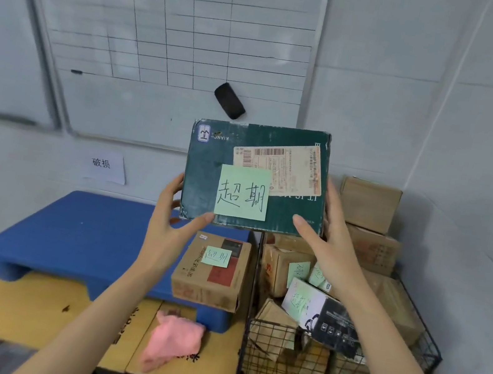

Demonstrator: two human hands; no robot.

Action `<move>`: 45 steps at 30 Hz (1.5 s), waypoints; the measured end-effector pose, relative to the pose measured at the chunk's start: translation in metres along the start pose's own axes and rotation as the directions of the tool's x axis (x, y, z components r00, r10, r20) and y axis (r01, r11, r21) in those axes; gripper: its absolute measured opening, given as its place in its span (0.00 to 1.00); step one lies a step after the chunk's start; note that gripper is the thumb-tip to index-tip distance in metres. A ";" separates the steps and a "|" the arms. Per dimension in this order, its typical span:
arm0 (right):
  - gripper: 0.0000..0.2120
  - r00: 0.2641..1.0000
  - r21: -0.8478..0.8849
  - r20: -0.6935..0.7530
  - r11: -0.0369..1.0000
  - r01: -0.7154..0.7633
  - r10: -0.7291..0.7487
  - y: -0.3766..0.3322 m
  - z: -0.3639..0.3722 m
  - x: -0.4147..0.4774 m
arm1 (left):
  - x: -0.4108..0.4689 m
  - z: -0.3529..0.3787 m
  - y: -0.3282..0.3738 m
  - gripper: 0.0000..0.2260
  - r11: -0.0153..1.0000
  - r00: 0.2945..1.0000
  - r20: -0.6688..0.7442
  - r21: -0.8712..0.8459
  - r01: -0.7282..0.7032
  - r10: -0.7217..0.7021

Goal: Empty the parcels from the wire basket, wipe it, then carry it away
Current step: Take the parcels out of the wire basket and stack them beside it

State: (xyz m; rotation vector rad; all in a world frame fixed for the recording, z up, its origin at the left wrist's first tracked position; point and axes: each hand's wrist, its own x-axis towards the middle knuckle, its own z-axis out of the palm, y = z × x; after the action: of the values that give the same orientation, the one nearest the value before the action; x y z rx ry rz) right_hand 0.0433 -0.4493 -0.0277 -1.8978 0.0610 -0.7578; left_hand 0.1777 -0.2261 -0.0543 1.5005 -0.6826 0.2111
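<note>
Two bare hands hold a dark green parcel point(208, 173) upright at the centre of the view, its printed face toward the camera. The left hand point(166, 222) grips the 9 o'clock edge, thumb laid across the lower-left corner of the face and fingers point(173, 185) curled behind; the right hand point(328, 240) grips the 3 o'clock edge, thumb on the face near the lower-right corner and its fingers along the side. A green sticky note point(243, 193) with handwritten characters sits on the face, overlapping the corner of a shipping label point(278, 166) at its 2 o'clock. The wire basket point(271, 372) stands at 5 o'clock of the held parcel, on flattened cardboard point(19, 311), and contains several parcels, among them a white-and-black box point(324, 319) lying tilted on top. A brown carton point(211, 269) bearing its own green note rests at 6 o'clock of the held parcel, on the corner of a blue plastic platform point(82, 233), just beside the basket. A pink cloth point(172, 338) lies crumpled on the cardboard at 9 o'clock of the basket. Stacked cartons point(370, 205) stand at the basket's 12 o'clock. A gridded whiteboard point(168, 24) fills the wall at 11 o'clock, with a black eraser point(230, 100) on it just above the parcel.
</note>
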 end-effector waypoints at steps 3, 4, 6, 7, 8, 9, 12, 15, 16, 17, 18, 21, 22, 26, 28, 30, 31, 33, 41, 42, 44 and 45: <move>0.39 1.000 0.015 0.014 1.000 0.011 -0.011 -0.003 0.014 0.009 | 0.002 -0.016 -0.004 0.33 1.000 1.000 -0.022 0.014 -0.001 0.001; 0.38 1.000 0.015 0.012 1.000 0.012 -0.012 -0.004 0.020 0.012 | 0.004 -0.021 -0.006 0.33 1.000 1.000 -0.020 0.013 0.003 -0.003; 0.37 1.000 0.021 -0.007 1.000 0.015 -0.014 -0.007 0.032 0.020 | 0.009 -0.032 -0.012 0.33 1.000 1.000 -0.010 0.008 0.010 -0.010; 0.36 1.000 0.032 -0.020 0.999 0.021 -0.020 -0.008 0.039 0.024 | 0.013 -0.038 -0.015 0.34 1.000 1.000 -0.002 0.007 0.010 -0.010; 0.35 0.999 0.045 -0.036 0.999 0.029 -0.027 -0.010 0.046 0.028 | 0.016 -0.044 -0.019 0.35 1.000 1.000 0.007 0.006 0.010 -0.010; 0.33 0.998 0.055 -0.055 0.998 0.034 -0.031 -0.012 0.055 0.033 | 0.021 -0.050 -0.024 0.36 1.000 1.000 0.020 0.002 0.012 -0.012; 0.30 0.992 0.074 -0.121 0.996 0.044 -0.035 -0.014 0.087 0.050 | 0.035 -0.070 -0.039 0.35 0.999 0.998 0.055 -0.032 0.034 -0.032; 0.30 0.986 0.078 -0.162 0.996 0.053 -0.040 -0.012 0.125 0.069 | 0.055 -0.094 -0.056 0.33 0.996 0.997 0.056 -0.067 0.062 -0.059; 0.30 0.984 0.074 -0.171 0.996 0.056 -0.043 -0.010 0.138 0.076 | 0.063 -0.104 -0.063 0.33 0.995 0.997 0.054 -0.074 0.065 -0.061; 0.31 0.984 0.071 -0.174 0.996 0.056 -0.043 -0.008 0.153 0.083 | 0.071 -0.115 -0.069 0.33 0.995 0.997 0.053 -0.073 0.064 -0.060; 0.31 0.985 0.069 -0.170 0.996 0.053 -0.041 -0.005 0.165 0.090 | 0.079 -0.126 -0.074 0.33 0.996 0.997 0.049 -0.069 0.062 -0.059; 0.33 0.988 0.052 -0.155 0.998 0.026 -0.018 0.004 0.208 0.108 | 0.103 -0.160 -0.096 0.34 0.996 0.998 0.042 -0.061 0.059 -0.056; 0.33 0.987 0.047 -0.162 0.999 0.019 -0.012 0.007 0.222 0.113 | 0.112 -0.170 -0.104 0.35 0.997 0.997 0.048 -0.054 0.059 -0.057; 0.33 0.980 0.033 -0.200 0.999 -0.018 0.024 0.026 0.263 0.127 | 0.141 -0.197 -0.135 0.36 0.996 0.991 0.103 -0.027 0.084 -0.081; 0.33 0.973 0.030 -0.221 0.998 -0.054 0.060 0.038 0.275 0.133 | 0.150 -0.202 -0.148 0.37 0.995 0.988 0.127 -0.013 0.094 -0.092; 0.33 0.971 0.023 -0.218 0.995 -0.095 0.097 0.051 0.281 0.139 | 0.155 -0.203 -0.161 0.36 0.995 0.985 0.137 0.003 0.102 -0.102; 0.33 0.971 0.019 -0.206 0.993 -0.119 0.120 0.058 0.284 0.143 | 0.158 -0.203 -0.168 0.36 0.994 0.984 0.139 0.008 0.112 -0.112; 0.34 0.970 0.007 -0.175 0.985 -0.171 0.170 0.074 0.289 0.151 | 0.163 -0.202 -0.184 0.35 0.990 0.980 0.139 0.005 0.141 -0.140; 0.35 0.947 -0.073 -0.011 0.944 -0.322 0.322 0.146 0.301 0.191 | 0.177 -0.190 -0.242 0.35 0.967 0.960 0.124 0.089 0.240 -0.250; 0.35 0.940 -0.073 0.002 0.938 -0.339 0.340 0.155 0.304 0.195 | 0.180 -0.189 -0.247 0.34 0.962 0.956 0.130 0.111 0.248 -0.261; 0.35 0.927 -0.067 0.022 0.926 -0.372 0.374 0.173 0.308 0.203 | 0.186 -0.188 -0.259 0.31 0.953 0.947 0.139 0.139 0.270 -0.289; 0.35 0.921 -0.073 0.030 0.920 -0.385 0.388 0.180 0.311 0.207 | 0.188 -0.189 -0.267 0.30 0.946 0.942 0.135 0.147 0.288 -0.307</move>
State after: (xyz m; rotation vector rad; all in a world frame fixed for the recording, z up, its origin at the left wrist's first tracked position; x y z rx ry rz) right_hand 0.4251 -0.3558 -0.1610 -1.8829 0.4267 -0.4465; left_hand 0.5230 -0.1229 -0.1648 1.7329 -0.5638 -0.0987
